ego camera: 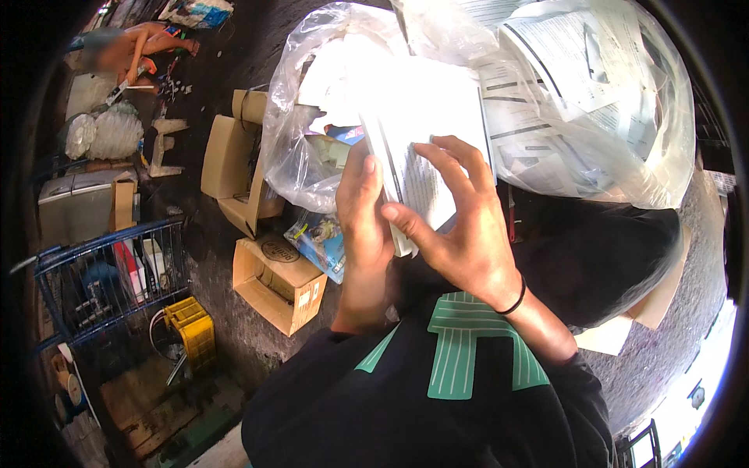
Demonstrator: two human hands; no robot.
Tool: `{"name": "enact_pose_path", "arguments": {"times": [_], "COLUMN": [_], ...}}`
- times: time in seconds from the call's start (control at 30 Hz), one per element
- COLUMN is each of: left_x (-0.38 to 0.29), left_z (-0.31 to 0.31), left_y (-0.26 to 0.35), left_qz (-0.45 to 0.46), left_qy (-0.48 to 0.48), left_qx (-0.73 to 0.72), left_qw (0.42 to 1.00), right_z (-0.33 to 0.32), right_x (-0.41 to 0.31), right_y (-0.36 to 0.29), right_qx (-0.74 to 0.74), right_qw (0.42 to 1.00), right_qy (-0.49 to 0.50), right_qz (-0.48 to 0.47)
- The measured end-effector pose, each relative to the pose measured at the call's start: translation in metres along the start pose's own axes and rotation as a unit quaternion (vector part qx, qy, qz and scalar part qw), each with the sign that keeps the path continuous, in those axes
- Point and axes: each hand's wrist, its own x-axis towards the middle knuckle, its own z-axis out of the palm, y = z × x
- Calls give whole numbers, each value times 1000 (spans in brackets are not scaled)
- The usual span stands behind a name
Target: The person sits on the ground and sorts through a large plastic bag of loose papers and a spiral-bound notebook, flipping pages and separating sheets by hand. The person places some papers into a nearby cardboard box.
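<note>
A thick sheaf of printed white paper point(433, 187) lies before me, its upper part washed out by glare. My left hand point(363, 228) holds it along the left edge, with the thumb up on that side. Across the printed top face spreads my right hand point(471, 234), its fingertips resting on the page and its thumb near the left edge. A black band circles the right wrist. Beyond the sheaf, on the left, a clear plastic bag point(287, 152) stands open with papers in it. To the right bulges another clear bag point(661, 158) full of printed sheets.
Open cardboard boxes point(225, 158) and a carton point(263, 260) stand left, beside a blue printed packet point(325, 240). Farther left are a blue metal rack point(117, 240) and a yellow crate point(193, 330). Another person point(134, 50) sits at the upper left, near bundled plastic point(117, 131).
</note>
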Motion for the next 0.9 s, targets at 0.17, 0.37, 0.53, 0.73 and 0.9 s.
{"name": "enact_pose_path", "arguments": {"times": [0.17, 0.37, 0.53, 0.73, 0.9], "left_x": [0, -3, 2, 4, 3], "left_z": [-7, -2, -7, -11, -18], "left_y": [-9, 0, -7, -19, -9], "left_qz": [22, 40, 16, 35, 125], "left_qy": [-8, -14, 11, 15, 78], "left_qx": [-8, 24, 13, -51, 206], "left_qw": [1000, 999, 1000, 998, 968], "right_z": [0, 0, 3, 1, -10], "right_x": [-4, -10, -8, -6, 18], "right_y": [1, -18, -6, 0, 12], "right_qx": [-4, -63, -1, -8, -108], "right_qw": [1000, 997, 1000, 999, 985], "right_qy": [8, 10, 2, 25, 138], "right_qz": [-9, -35, -14, -38, -10]}}
